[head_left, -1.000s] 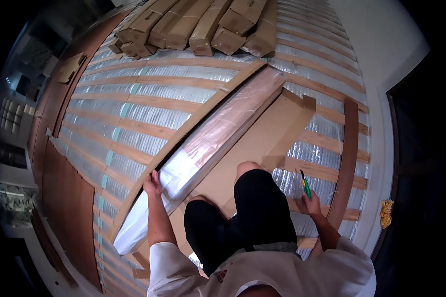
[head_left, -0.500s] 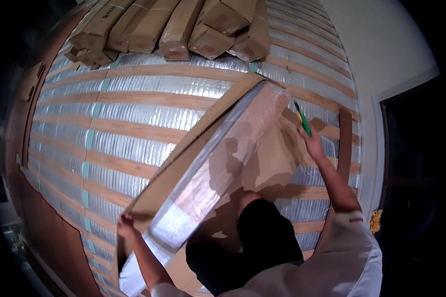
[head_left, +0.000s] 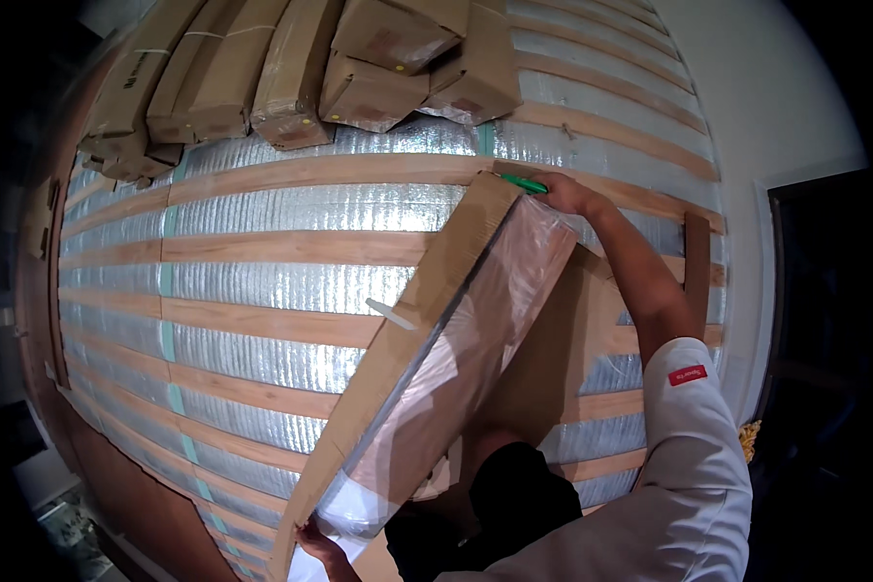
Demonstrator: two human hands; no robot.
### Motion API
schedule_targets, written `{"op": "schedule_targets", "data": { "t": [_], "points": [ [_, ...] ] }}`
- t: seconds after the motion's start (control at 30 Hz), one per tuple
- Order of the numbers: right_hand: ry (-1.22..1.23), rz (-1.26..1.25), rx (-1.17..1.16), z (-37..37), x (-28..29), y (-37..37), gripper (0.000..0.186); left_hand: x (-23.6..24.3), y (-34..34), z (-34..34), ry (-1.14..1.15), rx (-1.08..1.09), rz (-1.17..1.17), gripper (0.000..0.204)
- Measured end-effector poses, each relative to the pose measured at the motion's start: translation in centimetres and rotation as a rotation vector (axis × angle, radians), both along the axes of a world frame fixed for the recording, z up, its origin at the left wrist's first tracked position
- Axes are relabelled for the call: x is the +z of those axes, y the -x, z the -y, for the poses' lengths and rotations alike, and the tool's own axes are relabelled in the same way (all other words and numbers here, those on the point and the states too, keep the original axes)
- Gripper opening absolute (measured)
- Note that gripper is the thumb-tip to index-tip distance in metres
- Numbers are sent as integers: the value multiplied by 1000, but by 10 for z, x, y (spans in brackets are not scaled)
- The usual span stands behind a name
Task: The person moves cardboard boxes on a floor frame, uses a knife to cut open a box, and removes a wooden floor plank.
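A long plank bundle [head_left: 470, 330] in clear and white plastic lies diagonally inside an opened cardboard carton [head_left: 432, 272]. My right hand [head_left: 563, 194] is closed on a green utility knife [head_left: 522, 184] at the carton's far upper end, its tip hidden or too small to make out. Down at the lower left, my left hand [head_left: 320, 543] grips the carton's edge beside the white end of the bundle, partly cut off by the picture. My knees in black shorts [head_left: 514, 500] are beside the carton on flattened cardboard [head_left: 543, 359].
Several cardboard boxes [head_left: 291, 68] lie along the top. Wooden battens [head_left: 296, 247] run across silver foil underlay [head_left: 310, 291]. Brown boards [head_left: 126, 461] cover the left side. A loose dark plank [head_left: 696, 276], a white wall [head_left: 747, 116] and a dark doorway [head_left: 815, 330] are at the right.
My right hand and knife have moved up and forward to the carton's far end. My left hand has slid down toward the near end, and the carton with its bundle is more steeply angled.
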State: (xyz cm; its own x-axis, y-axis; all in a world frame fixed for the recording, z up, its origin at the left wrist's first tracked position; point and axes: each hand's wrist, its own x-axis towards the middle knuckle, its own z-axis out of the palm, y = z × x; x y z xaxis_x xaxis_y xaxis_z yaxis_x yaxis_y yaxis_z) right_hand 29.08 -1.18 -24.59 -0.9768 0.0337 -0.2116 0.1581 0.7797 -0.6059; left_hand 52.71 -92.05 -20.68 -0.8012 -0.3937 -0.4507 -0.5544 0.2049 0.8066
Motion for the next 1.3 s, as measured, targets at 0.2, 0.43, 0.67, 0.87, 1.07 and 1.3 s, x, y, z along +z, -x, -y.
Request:
{"op": "schedule_targets", "data": {
  "t": [0.2, 0.43, 0.67, 0.87, 1.07, 1.3],
  "points": [
    [-147, 126, 117, 18, -20, 37, 31, 2, 0, 6, -185, 91, -44, 51],
    [62, 657, -181, 7, -23, 19, 48, -25, 12, 18, -150, 67, -64, 51],
    [203, 127, -30, -68, -81, -75, 54, -99, 39, 117, -104, 319, -2, 37],
    [341, -24, -475, 1, 26, -172, 57, -116, 151, 83, 881, -193, 309, 29],
    [-134, 72, -336, 222, 147, -171, 55, -67, 113, 48, 243, -37, 79, 37],
    [-70, -25, 59, 431, 176, -88, 44, 59, -122, 132, 168, 420, -34, 32]
  ]
}}
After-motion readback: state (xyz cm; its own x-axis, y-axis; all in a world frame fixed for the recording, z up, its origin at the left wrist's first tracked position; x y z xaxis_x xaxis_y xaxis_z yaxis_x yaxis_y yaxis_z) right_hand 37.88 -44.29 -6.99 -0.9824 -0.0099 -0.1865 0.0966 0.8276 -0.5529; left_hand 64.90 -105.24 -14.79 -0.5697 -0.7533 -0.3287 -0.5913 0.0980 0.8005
